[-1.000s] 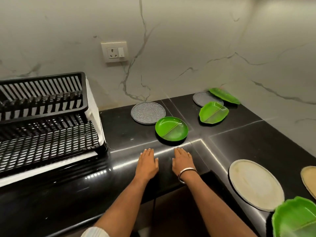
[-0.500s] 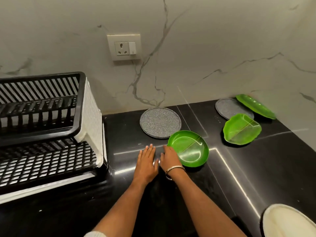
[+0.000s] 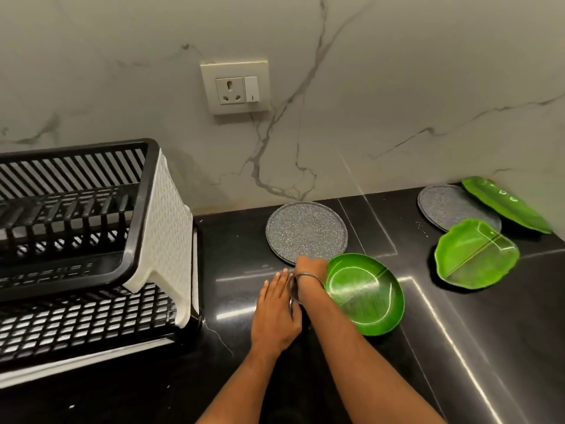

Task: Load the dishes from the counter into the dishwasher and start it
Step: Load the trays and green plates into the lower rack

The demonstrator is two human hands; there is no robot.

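R hand (image 3: 310,264) has moved fwd off the counter (image 3: 489,347) edge to the near rim of the grey plate (image 3: 306,232), fingers hidden so grip unclear, green plate (image 3: 365,293) just right of it, L hand (image 3: 276,307) flat alongside, nothing loaded yet.

A pale marble wall (image 3: 397,71) veined in grey is seen behind; a cream socket plate (image 3: 234,86) is set into it; a glossy black desk (image 3: 504,316) is streaked by reflected light.
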